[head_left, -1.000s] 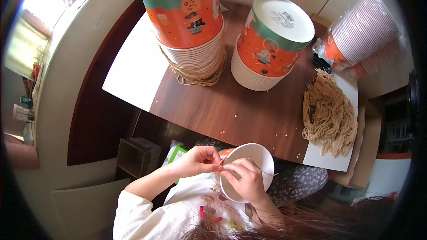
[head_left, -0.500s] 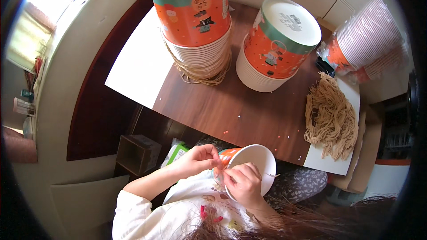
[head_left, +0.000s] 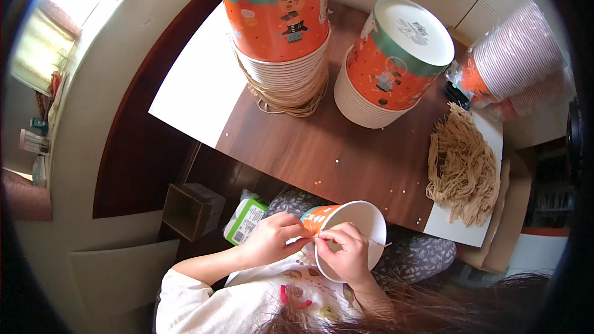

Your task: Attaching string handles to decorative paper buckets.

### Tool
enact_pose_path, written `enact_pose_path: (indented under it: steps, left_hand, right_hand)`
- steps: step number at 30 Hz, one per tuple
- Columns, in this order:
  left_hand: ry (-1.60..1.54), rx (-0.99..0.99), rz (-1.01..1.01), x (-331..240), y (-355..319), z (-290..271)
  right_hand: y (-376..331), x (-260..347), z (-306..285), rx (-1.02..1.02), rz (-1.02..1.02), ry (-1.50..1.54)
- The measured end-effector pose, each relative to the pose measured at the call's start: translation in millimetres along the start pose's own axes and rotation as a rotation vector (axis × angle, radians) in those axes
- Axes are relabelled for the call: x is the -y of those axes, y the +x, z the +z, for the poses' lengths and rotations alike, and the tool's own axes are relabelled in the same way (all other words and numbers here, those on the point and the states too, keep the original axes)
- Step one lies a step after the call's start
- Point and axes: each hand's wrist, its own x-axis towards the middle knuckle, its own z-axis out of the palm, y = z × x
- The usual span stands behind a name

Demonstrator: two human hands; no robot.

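A paper bucket (head_left: 362,226), white inside with an orange and green printed outside, lies tilted in my lap with its mouth toward the right. A short pale cord end (head_left: 385,245) sticks out at its right rim. My left hand (head_left: 279,235) is closed in a pinch at the bucket's left rim. Just beside it, my right hand (head_left: 344,250) reaches across the mouth, thumb and fingertips pinched at the same spot. Both sets of fingertips almost meet. Whatever small thing lies between them is hidden by the fingers.
On the brown table (head_left: 291,158) stand two upside-down bucket stacks, a left stack (head_left: 272,31) looped with cords and a right stack (head_left: 383,80). A bundle of tan cords (head_left: 464,167) lies at the right, near plastic-wrapped buckets (head_left: 520,55). A cardboard box (head_left: 192,210) sits lower left.
My left hand has lowered slightly and its fingers have come closer to my right fingertips at the bucket's rim. The bucket stays nearly in place. The view has shifted a little.
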Motion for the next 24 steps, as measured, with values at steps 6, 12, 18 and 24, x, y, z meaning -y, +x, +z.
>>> enact_pose_path:
  steps: [6,12,18,24]
  left_hand:
    - [0.116,-0.096,0.075,-1.7,1.1,1.0]
    - [0.012,-0.199,0.082,0.6,1.3,11.3]
    - [-0.046,-0.191,-0.003,-1.9,0.1,14.3]
    - [-0.052,-0.153,-0.007,-5.4,-0.8,10.9]
  right_hand:
    - [-0.1,-0.7,-0.9,0.012,-0.002,0.012]
    - [0.1,0.2,-1.4,0.01,0.001,0.017]
    - [0.0,-1.3,-0.2,-0.007,-0.005,0.006]
    - [0.2,-0.2,0.1,-0.028,-0.034,-0.035]
